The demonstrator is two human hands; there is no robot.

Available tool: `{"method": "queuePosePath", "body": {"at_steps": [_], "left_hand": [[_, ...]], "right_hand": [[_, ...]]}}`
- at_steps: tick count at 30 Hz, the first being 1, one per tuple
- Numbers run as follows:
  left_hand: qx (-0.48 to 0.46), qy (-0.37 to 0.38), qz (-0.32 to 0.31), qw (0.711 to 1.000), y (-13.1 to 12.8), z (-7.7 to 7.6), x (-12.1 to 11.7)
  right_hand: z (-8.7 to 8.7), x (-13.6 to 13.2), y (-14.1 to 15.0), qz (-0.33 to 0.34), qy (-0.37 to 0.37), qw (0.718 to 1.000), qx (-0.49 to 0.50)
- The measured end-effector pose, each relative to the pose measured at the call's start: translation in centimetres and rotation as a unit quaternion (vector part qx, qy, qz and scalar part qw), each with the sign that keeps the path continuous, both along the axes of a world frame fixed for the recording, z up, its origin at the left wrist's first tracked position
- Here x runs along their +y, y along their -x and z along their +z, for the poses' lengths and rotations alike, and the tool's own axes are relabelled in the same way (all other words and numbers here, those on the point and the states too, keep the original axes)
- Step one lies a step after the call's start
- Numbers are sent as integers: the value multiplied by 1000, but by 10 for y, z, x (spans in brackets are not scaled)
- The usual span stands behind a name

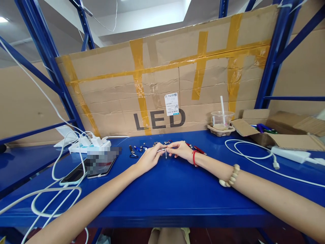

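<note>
Both my hands meet at the middle of the blue shelf top [162, 193]. My left hand [148, 158] and my right hand [180, 149] pinch the two ends of a small silver metal piece [162, 150], fingers closed on it. A thin part hangs down from it. Just behind the hands lie several small metal and blue parts [142, 147] and a black clip [132, 151]. Red-handled pieces [199, 150] lie right beside my right wrist, which wears a red string. A bead bracelet sits further up that arm.
Two phones [87, 168] lie at the left among white cables [50, 196] and a white power strip [86, 144]. A plastic cup with a straw [221, 122] and an open cardboard box [274, 130] stand at the right. A taped cardboard sheet [162, 88] forms the back wall.
</note>
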State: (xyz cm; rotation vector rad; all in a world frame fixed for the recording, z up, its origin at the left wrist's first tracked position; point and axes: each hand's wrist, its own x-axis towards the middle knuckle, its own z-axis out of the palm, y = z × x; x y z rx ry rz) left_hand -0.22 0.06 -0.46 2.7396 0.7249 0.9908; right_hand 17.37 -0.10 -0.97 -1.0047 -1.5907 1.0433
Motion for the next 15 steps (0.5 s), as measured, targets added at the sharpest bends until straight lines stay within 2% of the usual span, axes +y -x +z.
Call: {"method": "queuePosePath", "body": {"at_steps": [8,12,15], "left_hand": [[28,-51,24,998,0,-1,1],[22,-51,55,997,0,-2,3],[30,-56,79,995,-2,-4,6]], "right_hand": [[0,-4,3,0,-10,1000,-10],[1,-5,4,2,-20,1000,-3],[3,-6,5,-14,2,1000,-4]]}}
